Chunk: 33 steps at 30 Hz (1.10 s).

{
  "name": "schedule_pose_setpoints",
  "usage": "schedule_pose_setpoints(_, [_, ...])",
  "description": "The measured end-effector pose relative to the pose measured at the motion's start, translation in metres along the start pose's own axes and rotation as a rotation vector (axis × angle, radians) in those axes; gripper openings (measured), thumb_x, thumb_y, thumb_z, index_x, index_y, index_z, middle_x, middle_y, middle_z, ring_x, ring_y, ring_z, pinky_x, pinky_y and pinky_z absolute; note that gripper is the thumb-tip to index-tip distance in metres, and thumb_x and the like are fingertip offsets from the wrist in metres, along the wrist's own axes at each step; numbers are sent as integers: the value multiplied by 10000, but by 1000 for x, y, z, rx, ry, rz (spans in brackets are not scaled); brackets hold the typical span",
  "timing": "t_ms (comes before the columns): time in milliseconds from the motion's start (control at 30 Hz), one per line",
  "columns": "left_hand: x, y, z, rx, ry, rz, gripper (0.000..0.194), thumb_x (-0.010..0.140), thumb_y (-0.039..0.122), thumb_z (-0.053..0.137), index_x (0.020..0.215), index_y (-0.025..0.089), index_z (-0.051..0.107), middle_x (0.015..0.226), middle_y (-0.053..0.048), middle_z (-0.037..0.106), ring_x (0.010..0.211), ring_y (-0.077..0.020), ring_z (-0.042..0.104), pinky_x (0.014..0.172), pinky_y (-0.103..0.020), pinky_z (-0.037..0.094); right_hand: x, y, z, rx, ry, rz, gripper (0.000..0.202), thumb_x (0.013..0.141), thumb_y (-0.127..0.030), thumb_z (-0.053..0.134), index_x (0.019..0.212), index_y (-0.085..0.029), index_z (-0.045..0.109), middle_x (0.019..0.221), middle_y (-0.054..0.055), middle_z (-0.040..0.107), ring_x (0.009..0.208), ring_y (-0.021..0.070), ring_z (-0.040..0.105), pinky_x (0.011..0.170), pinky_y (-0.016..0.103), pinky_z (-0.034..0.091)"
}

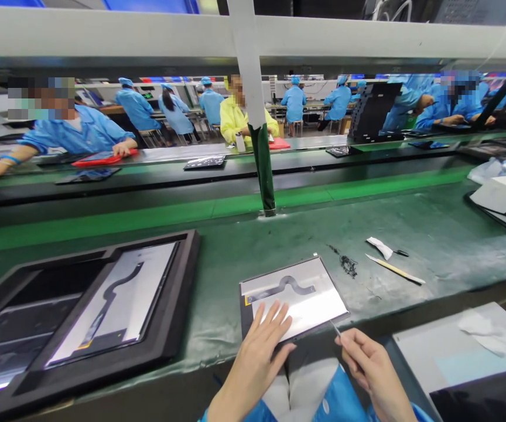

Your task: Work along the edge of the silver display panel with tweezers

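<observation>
At bottom centre, the left hand point(259, 351) lies flat, fingers spread, on a silvery panel point(294, 296) resting on the green bench point(433, 234). Just right of it, the right hand point(373, 369) pinches a thin tool point(335, 329) whose tip touches the panel's near edge. A black tray point(178, 293) sits lower left.

Silver panel point(299, 296) with grey strip lies on green mat point(411, 228); black tray point(174, 328).

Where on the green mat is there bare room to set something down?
Bare mat lies between the foam tray and the panel under the left hand, and behind it toward the post. Right of the panel it is crowded: debris, spatula, wipe.
</observation>
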State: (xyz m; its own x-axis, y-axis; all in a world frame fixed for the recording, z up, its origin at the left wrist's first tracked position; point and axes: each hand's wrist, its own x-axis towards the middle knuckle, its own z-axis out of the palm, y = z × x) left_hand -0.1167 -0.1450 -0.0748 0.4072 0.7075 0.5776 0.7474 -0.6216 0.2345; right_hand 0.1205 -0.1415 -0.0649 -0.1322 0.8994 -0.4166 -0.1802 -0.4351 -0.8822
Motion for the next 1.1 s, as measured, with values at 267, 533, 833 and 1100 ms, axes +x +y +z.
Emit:
schedule_pose_setpoints(267, [-2, -1, 1, -16, -34, -21, 378, 1008, 228, 486, 1383, 177, 477, 1350, -136, 616, 1324, -276, 505, 1132, -540, 361, -2, -7, -5, -27, 38, 10, 568, 645, -690, 763, 745, -144, 643, 491, -95, 380, 405, 15, 160, 396, 194, 87])
schedule_pose_setpoints(533, [-1, 0, 0, -32, -8, -27, 370, 1014, 233, 476, 1380, 180, 483, 1348, -134, 618, 1322, -268, 509, 1138, -532, 357, -6, -14, -13, -22, 79, -10, 592, 633, -719, 755, 752, -150, 647, 508, -95, 369, 424, 24, 163, 403, 199, 102])
schedule_pose_setpoints(833, [-3, -3, 2, 1, -39, -22, 342, 1007, 223, 485, 1342, 159, 498, 1344, -146, 619, 1318, -274, 515, 1133, -542, 358, -11, -41, -37, -44, 238, -133, 551, 623, -683, 788, 721, -160, 647, 531, -71, 371, 461, 56, 216, 409, 208, 134])
schedule_pose_setpoints(1100, [13, 11, -8, 43, -90, -34, 265, 972, 233, 546, 1227, 162, 565, 1385, -156, 584, 1391, -332, 407, 1129, -632, 322, -18, -50, -34, -69, 273, -195, 506, 647, -667, 783, 702, -184, 645, 515, -61, 379, 472, 83, 300, 410, 207, 243])
